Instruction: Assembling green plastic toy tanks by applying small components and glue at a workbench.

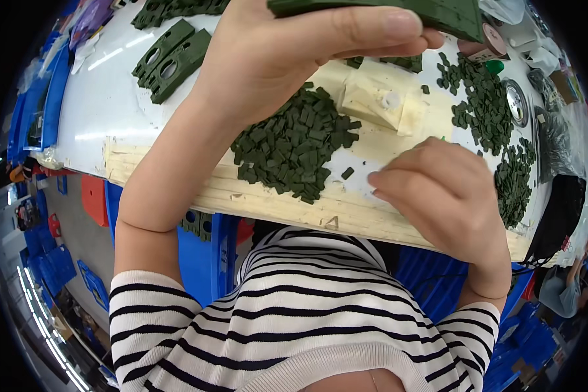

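Observation:
My left hand (261,62) is raised over the table, its fingers and thumb closed around a long dark green moulded plastic part (398,12) that runs off the upper edge of the view. Lower and to the right, my right hand (444,196) hovers at the wooden front edge, thumb and fingers pinched together. Whatever may be between those fingertips is hidden. Just left of them lies a single small dark green piece (347,173). A heap of similar small flat pieces (294,140) spreads out below my left hand.
A block wrapped in yellowish tape (375,98) sits mid-table. More small green pieces (487,108) are heaped at the right beside a round metal tin (516,102). Larger green parts with round holes (170,62) lie at the left. A blue bin (196,261) stands under the table edge.

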Demonstrator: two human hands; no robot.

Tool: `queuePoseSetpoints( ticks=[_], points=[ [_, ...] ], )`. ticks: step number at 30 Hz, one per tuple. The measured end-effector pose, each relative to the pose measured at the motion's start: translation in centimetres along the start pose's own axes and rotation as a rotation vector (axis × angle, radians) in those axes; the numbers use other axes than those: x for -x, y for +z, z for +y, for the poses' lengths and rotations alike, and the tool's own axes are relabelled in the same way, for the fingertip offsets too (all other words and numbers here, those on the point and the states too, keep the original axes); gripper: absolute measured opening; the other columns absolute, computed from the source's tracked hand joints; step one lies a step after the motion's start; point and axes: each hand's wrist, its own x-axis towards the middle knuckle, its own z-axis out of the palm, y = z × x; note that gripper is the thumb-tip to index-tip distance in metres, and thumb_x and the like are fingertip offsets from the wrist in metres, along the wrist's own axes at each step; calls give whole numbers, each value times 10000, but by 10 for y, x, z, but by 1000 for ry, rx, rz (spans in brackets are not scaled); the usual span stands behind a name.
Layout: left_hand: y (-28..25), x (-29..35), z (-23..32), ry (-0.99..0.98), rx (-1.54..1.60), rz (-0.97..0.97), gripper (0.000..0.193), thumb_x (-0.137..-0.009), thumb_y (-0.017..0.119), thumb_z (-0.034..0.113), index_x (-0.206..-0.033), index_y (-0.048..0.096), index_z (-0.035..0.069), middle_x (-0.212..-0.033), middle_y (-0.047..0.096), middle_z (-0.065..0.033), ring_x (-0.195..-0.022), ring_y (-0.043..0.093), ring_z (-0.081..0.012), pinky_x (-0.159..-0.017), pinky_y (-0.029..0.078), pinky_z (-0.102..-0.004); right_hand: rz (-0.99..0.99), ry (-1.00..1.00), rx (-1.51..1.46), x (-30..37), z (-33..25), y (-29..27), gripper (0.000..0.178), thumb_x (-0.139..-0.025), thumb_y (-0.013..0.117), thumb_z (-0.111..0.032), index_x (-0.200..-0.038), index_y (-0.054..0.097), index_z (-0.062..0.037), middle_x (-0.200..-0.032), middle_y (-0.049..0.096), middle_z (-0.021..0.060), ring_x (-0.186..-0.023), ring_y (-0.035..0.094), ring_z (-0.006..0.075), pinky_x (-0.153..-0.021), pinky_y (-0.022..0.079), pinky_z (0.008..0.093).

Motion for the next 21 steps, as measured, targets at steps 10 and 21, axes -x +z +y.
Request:
queuePoseSetpoints(
  ticks=[10, 21],
  points=[
    [-5, 0, -5, 67, -87, -53, 349, -834, 693, 87, -1133, 571, -45, -1011, 660, -165, -914, 667, -218, -824, 564, -305, -363, -230, 580, -5, -25, 48, 287, -642, 609, -94, -875, 642, 69, -865, 659, 159, -759, 623, 202, -616, 523, 253],
    [-23, 4, -5, 92, -63, -72, 311, -866, 649, 146, -1111, 595, -38, -966, 672, -137, -824, 666, -179, -702, 561, -292, -234, -82, 293, -8, -18, 40, 233, -663, 635, -83, -873, 634, 17, -774, 593, 77, -681, 605, 169, -505, 479, 255]
  ],
)
